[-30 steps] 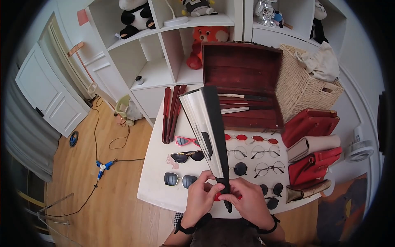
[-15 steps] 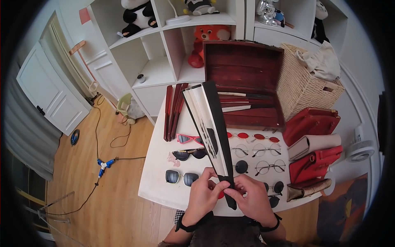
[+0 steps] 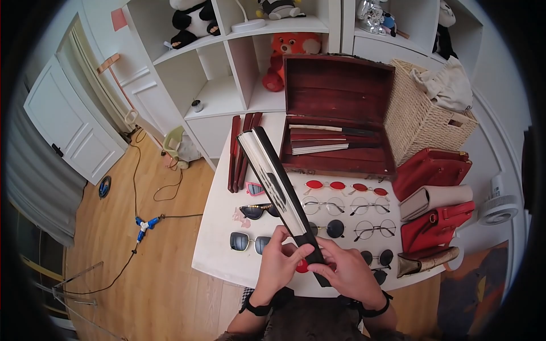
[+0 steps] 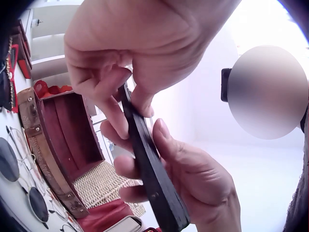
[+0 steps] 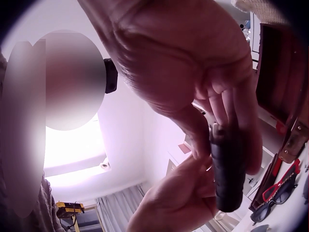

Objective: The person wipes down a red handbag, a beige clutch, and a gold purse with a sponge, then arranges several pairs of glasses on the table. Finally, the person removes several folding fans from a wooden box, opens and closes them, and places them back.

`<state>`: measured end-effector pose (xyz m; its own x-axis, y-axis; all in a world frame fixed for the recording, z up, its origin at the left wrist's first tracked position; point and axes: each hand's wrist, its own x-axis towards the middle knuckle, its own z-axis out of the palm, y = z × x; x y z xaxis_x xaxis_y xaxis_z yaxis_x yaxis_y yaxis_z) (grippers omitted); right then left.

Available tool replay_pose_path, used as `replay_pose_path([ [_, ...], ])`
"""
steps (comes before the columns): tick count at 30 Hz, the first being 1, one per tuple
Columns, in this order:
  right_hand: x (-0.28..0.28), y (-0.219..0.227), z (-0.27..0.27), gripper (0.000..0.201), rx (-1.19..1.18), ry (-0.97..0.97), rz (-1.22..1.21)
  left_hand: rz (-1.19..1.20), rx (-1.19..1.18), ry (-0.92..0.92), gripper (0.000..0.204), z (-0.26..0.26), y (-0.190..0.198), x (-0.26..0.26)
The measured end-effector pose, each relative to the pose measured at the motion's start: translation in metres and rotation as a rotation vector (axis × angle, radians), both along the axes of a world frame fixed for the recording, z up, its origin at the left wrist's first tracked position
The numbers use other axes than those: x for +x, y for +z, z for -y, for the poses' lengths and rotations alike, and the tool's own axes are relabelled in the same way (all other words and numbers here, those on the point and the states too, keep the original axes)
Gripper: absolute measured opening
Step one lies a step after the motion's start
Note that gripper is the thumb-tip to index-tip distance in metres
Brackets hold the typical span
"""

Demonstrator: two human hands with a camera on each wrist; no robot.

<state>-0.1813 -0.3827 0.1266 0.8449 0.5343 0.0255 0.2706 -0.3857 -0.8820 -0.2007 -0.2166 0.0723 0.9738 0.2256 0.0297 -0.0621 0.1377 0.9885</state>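
Note:
Over the table's near edge, a folding fan (image 3: 277, 196) with black outer sticks and a pale leaf is tilted up and leftward, nearly folded. My left hand (image 3: 277, 267) pinches its lower part between thumb and fingers. Gripping the black narrow end is my right hand (image 3: 350, 270), thumb on the near face. In the left wrist view, the fan's dark edge (image 4: 154, 164) runs between both hands. The right wrist view shows its blunt black end (image 5: 228, 174) beneath the right hand's fingers. Behind the fan lie cat-eye sunglasses (image 3: 254, 211) and square sunglasses (image 3: 240, 241), partly covered.
A dark red suitcase (image 3: 340, 85) stands with its lid up, several folded fans (image 3: 321, 149) inside. Dark red folded fans (image 3: 234, 153) lie at the table's left. Rows of glasses (image 3: 369, 206) fill the middle. Handbags (image 3: 435, 173) line the right edge beside a wicker basket (image 3: 418, 122).
The fan has become narrower as its leaf folds together, and its top has swung left, uncovering red glasses and fans in the suitcase. Both hands keep their hold.

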Motion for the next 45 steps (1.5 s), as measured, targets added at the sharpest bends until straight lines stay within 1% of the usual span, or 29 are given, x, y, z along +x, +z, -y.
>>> replay_pose_path([
  [2,0.001,-0.005,-0.001,0.038,0.019,0.015,0.016,-0.034,0.015,0.029,0.036,-0.007,-0.003,0.002],
  [4,0.003,-0.008,-0.003,0.032,-0.018,0.048,-0.16,-0.04,0.012,0.009,0.034,-0.009,-0.001,0.004],
  [5,0.004,-0.005,-0.006,0.026,-0.016,0.05,-0.174,-0.047,-0.068,-0.027,0.033,-0.008,0.003,0.004],
  [6,0.004,-0.006,-0.006,0.026,-0.016,0.053,-0.174,-0.053,-0.147,-0.061,0.032,-0.008,0.006,0.003],
  [7,0.004,-0.007,-0.006,0.026,0.002,0.07,-0.209,-0.051,-0.146,-0.057,0.032,-0.009,0.008,0.001],
  [9,0.004,-0.009,-0.007,0.026,0.02,0.088,-0.247,-0.068,-0.161,-0.109,0.031,-0.011,0.011,-0.002],
  [12,0.002,-0.015,-0.006,0.025,0.091,0.077,-0.262,-0.059,-0.185,-0.106,0.031,-0.012,0.013,-0.003],
  [14,0.002,-0.028,-0.006,0.025,0.225,0.095,-0.33,-0.085,-0.172,-0.096,0.032,-0.014,0.02,-0.006],
  [15,0.002,-0.026,-0.006,0.025,0.225,0.094,-0.329,-0.111,-0.159,-0.087,0.033,-0.015,0.023,-0.007],
  [19,0.007,-0.019,-0.003,0.025,0.136,0.107,-0.277,-0.089,-0.13,-0.057,0.037,-0.016,0.021,-0.011],
  [21,0.009,-0.014,0.002,0.028,0.113,0.101,-0.25,-0.135,-0.049,-0.113,0.039,-0.018,0.016,-0.013],
  [22,0.011,-0.012,0.002,0.028,0.113,0.101,-0.251,-0.136,-0.048,-0.113,0.039,-0.019,0.018,-0.014],
  [24,0.016,-0.007,0.002,0.033,0.244,0.012,-0.144,-0.21,0.0,-0.131,0.038,-0.02,0.024,-0.016],
  [25,0.018,-0.003,0.001,0.033,0.282,-0.02,-0.132,-0.212,-0.001,-0.132,0.038,-0.02,0.026,-0.016],
  [27,0.02,0.0,-0.002,0.031,0.269,-0.009,-0.129,-0.233,0.071,-0.171,0.037,-0.019,0.028,-0.017],
  [28,0.019,0.0,-0.003,0.028,0.257,0.003,-0.125,-0.236,0.071,-0.172,0.037,-0.018,0.027,-0.017],
  [30,0.018,-0.004,-0.007,0.025,0.246,-0.011,-0.099,-0.205,0.193,-0.202,0.035,-0.016,0.022,-0.017],
  [33,0.019,-0.007,-0.006,0.023,0.247,-0.035,-0.084,-0.191,0.178,-0.187,0.033,-0.012,0.026,-0.017],
  [35,0.018,-0.011,-0.007,0.021,0.301,-0.074,-0.086,-0.19,0.183,-0.186,0.033,-0.011,0.027,-0.017],
  [36,0.017,-0.013,-0.007,0.021,0.3,-0.081,-0.09,-0.206,0.217,-0.191,0.033,-0.012,0.027,-0.017],
  [38,0.017,-0.016,-0.007,0.019,0.277,-0.115,-0.077,-0.22,0.253,-0.2,0.033,-0.011,0.027,-0.016],
  [39,0.016,-0.015,-0.007,0.019,0.278,-0.12,-0.077,-0.258,0.22,-0.211,0.033,-0.01,0.028,-0.016],
  [40,0.014,-0.012,-0.007,0.017,0.227,-0.145,-0.052,-0.296,0.188,-0.221,0.036,-0.008,0.028,-0.017],
  [41,0.013,-0.011,-0.007,0.015,0.176,-0.169,-0.028,-0.297,0.189,-0.225,0.036,-0.008,0.029,-0.017],
  [43,0.012,-0.009,-0.006,0.015,0.161,-0.186,-0.03,-0.297,0.211,-0.281,0.041,-0.008,0.029,-0.019],
  [45,0.011,-0.009,-0.005,0.016,0.145,-0.198,-0.032,-0.269,0.212,-0.29,0.043,-0.008,0.021,-0.02],
])
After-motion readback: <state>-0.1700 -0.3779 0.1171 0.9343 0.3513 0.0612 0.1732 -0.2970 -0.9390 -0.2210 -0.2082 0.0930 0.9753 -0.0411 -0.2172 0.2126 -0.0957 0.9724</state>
